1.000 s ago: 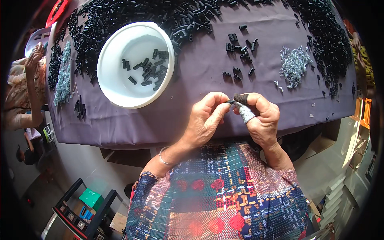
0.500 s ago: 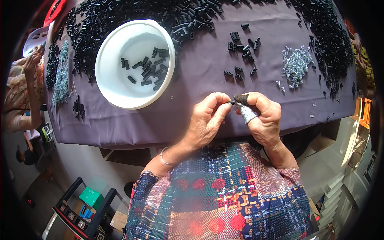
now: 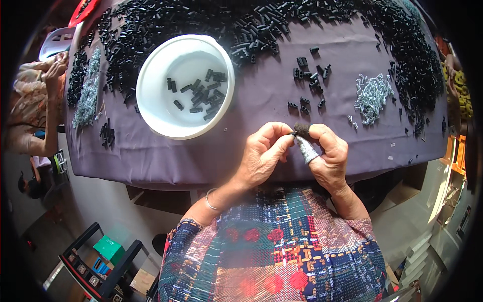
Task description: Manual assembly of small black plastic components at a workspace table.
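Observation:
My left hand [image 3: 264, 155] pinches a small black part [image 3: 293, 134] between thumb and forefinger, just in front of my body at the table's near edge. My right hand [image 3: 329, 157] meets it there, its thumb and forefinger closed at the same part. The right forefinger wears a dark cover [image 3: 302, 129], the thumb a grey-white one [image 3: 307, 151]. Most of the part is hidden by the fingertips. Beyond my hands lie several loose black tube-shaped pieces [image 3: 315, 83]. To their right is a heap of small silvery pieces, seemingly screws [image 3: 373, 96].
A white plastic basin [image 3: 143, 108] with black pieces inside stands left of my hands. Black pieces [image 3: 191, 17] are heaped along the far side of the purple-grey tablecloth [image 3: 166, 163]. Another person's hands [image 3: 56, 68] are at the left; more silvery pieces [image 3: 88, 95] lie near them.
The view has shifted slightly, so the basin and left-hand piles appear farther right. Both my hands stay together at the black part, with a slight change in finger position.

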The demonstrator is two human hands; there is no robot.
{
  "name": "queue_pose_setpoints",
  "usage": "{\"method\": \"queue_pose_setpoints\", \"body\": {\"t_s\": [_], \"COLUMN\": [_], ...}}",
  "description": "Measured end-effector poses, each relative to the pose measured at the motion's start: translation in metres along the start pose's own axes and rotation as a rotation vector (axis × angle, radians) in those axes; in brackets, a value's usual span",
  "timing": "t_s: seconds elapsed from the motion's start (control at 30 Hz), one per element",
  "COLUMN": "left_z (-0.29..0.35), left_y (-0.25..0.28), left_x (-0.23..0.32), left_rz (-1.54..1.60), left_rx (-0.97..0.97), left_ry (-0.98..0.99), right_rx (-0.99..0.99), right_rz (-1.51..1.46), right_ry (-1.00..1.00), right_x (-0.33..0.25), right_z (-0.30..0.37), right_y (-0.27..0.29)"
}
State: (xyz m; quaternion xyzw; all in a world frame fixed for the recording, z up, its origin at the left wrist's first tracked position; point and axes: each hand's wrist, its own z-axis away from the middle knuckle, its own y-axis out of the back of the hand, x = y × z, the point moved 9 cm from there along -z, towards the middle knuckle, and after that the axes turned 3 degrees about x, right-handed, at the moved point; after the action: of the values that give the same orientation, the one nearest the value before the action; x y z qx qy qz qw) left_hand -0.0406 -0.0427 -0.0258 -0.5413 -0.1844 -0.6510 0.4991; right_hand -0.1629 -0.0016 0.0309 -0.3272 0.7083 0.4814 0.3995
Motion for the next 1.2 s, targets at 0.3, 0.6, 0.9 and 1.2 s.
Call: {"method": "queue_pose_setpoints", "body": {"t_s": [0.3,0.6,0.9,1.2], "left_z": [-0.01,-0.011,-0.009,-0.011], "left_y": [-0.002,-0.009,-0.011,-0.008], "left_x": [0.004,-0.01,-0.011,-0.01], "left_rz": [0.343,0.439,0.492,0.467], "left_rx": [-0.081,-0.06,-0.052,-0.078], "left_ry": [0.058,0.161,0.221,0.246], "right_rx": [0.029,0.034,0.03,0.026], "right_rz": [0.072,0.432,0.412,0.339], "right_ry": [0.142,0.267,0.263,0.3], "right_x": [-0.015,-0.031,-0.025,-0.022], "right_z": [-0.005,-0.005,-0.003,-0.007], "right_y": [0.005,-0.003,-0.008,-0.008]}}
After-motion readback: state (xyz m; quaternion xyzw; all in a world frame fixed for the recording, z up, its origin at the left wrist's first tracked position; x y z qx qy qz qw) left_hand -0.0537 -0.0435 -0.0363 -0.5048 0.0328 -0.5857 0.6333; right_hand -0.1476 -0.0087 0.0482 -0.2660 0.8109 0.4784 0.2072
